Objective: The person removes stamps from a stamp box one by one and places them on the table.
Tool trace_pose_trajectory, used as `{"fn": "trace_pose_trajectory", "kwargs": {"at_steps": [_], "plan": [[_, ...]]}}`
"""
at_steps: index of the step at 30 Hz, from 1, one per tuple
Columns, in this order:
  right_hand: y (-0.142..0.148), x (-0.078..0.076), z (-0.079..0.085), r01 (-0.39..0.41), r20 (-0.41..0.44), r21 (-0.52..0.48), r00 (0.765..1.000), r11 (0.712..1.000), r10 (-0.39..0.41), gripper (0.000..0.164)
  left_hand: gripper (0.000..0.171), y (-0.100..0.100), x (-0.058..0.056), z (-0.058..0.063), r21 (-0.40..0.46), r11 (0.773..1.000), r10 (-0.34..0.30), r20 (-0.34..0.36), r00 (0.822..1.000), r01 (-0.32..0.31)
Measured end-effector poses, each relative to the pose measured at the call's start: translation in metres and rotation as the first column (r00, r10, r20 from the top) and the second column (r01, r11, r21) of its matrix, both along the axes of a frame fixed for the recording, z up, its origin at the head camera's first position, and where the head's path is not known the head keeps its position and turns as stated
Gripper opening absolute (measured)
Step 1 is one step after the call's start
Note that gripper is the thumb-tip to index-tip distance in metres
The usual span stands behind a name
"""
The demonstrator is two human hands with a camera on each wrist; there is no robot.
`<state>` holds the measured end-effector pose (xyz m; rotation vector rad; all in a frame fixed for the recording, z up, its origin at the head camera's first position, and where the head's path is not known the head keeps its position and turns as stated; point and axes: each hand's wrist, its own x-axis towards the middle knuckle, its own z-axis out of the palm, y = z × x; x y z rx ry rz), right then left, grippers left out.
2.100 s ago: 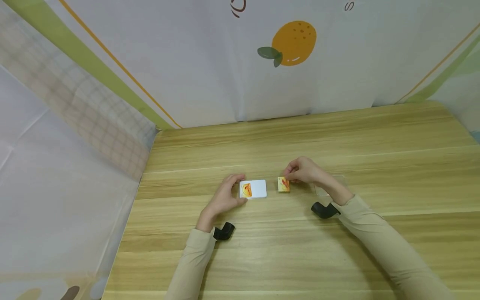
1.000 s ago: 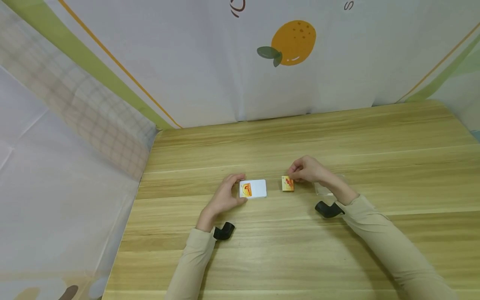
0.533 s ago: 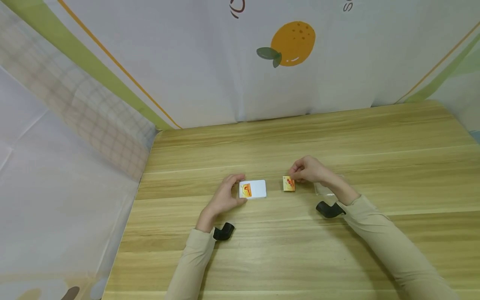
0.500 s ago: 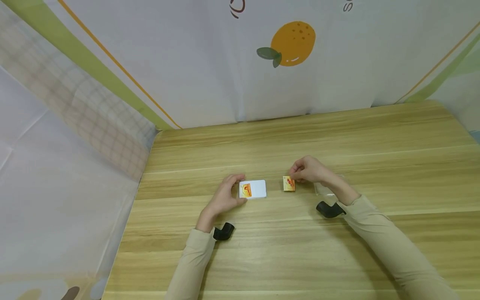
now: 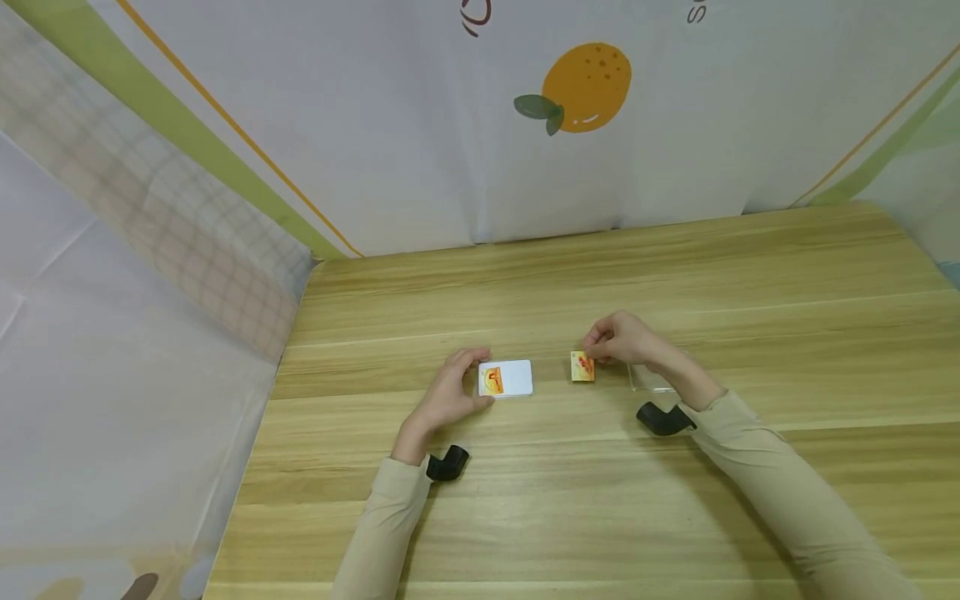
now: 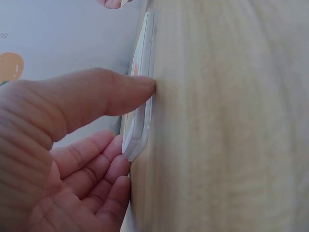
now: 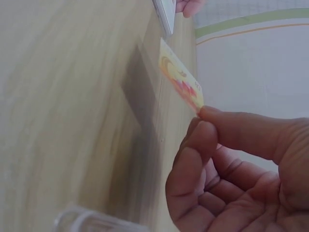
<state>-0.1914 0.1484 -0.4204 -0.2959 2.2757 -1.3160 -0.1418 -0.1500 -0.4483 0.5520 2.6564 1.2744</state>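
On a pale wood-grain tabletop (image 5: 525,525), a person in beige sleeves works with both bare hands, well apart from each other. The left hand (image 5: 447,393) grips a flat white rectangle with rounded corners and clear plastic at its edge (image 5: 517,377), thumb on the near side and fingers on the far side; it lies on the tabletop. At its left end is a small orange-and-yellow picture (image 5: 492,381). The right hand (image 5: 624,338) pinches one corner of a thin, square, yellow card printed in orange and red (image 5: 581,367) between thumb and bent forefinger. The right wrist view shows the card raised, its shadow falling on the wood beside it. The card is to the right of the white rectangle, not touching it. Partly hidden under the right wrist lies a clear, flat plastic piece (image 5: 642,380). The step in hand seems to be handling the loose card while the left hand steadies the white rectangle. The next move probably calls for a light, firm pinch, the card turned level and squared before it meets any surface, and the left hand's steady hold.
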Motion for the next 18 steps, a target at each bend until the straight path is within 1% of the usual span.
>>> {"fn": "trace_pose_trajectory", "kwargs": {"at_steps": [6, 12, 18], "plan": [[0.0029, 0.0005, -0.0014, 0.006, 0.012, 0.010, 1.000, 1.000, -0.007, 0.009, 0.066, -0.0003, -0.0001, -0.0002, 0.000, 1.000, -0.004, -0.015, 1.000, 0.004], [0.0057, 0.0004, -0.0026, 0.003, 0.004, 0.012, 1.000, 1.000, -0.003, 0.009, 0.066, -0.0002, 0.0001, -0.0001, -0.004, 1.000, 0.001, 0.001, 1.000, -0.001], [0.0085, 0.0003, -0.0013, 0.004, 0.003, 0.016, 1.000, 1.000, -0.004, 0.009, 0.066, 0.0004, -0.0002, 0.0004, -0.008, 1.000, 0.002, -0.003, 1.000, -0.002]]}}
